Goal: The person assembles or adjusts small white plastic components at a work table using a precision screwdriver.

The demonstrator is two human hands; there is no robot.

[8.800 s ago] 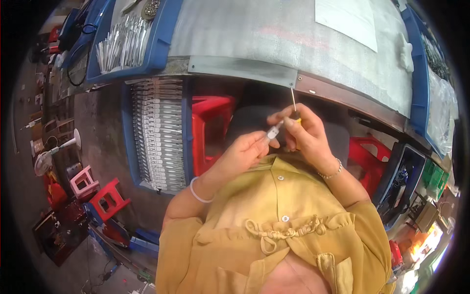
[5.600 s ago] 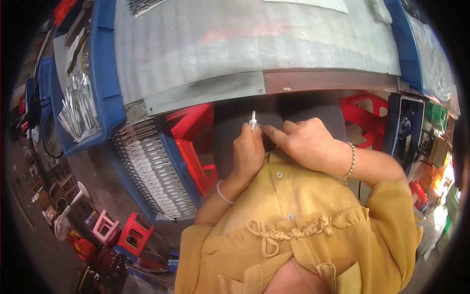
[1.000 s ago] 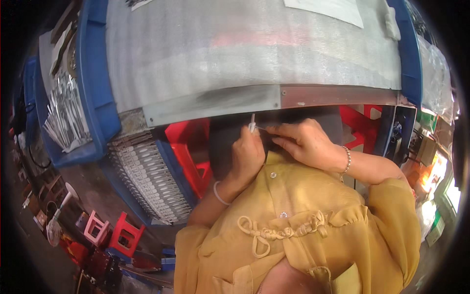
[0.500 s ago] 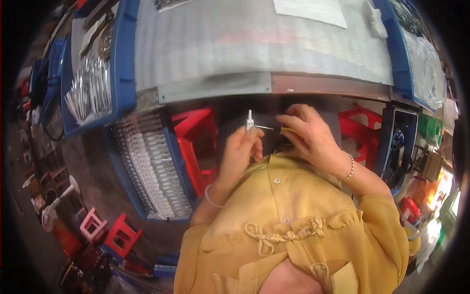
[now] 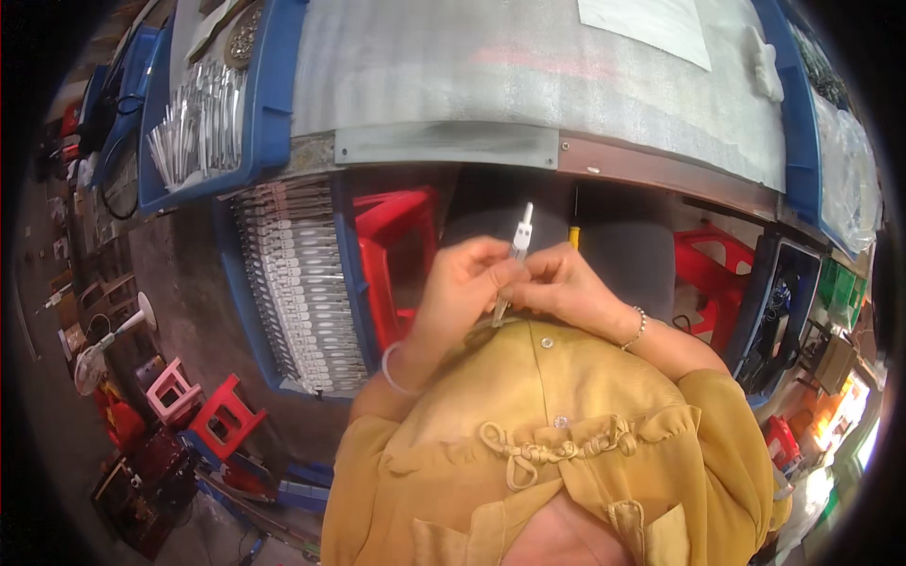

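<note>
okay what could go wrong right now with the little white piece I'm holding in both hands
Both hands, left hand and right hand, pinch the white piece over your lap, away from the table; a slip would likely drop it toward the floor. Its thin clear end sits between your fingertips and might bend or snap if squeezed. The red stool beneath could hide a fallen part.

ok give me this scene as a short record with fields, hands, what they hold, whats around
left hand: pinches the lower part of a thin white stick-like part, grip closed on it
right hand: touches the same part from the other side, fingers closed around it
part: held nearly upright in front of the chest, its wider white end on top
bench: grey top, just beyond the hands
left of hands: blue tray with rows of white parts, red stool
far left on bench: blue bin with metal pieces
wrists: bracelet on right, band on left
</note>
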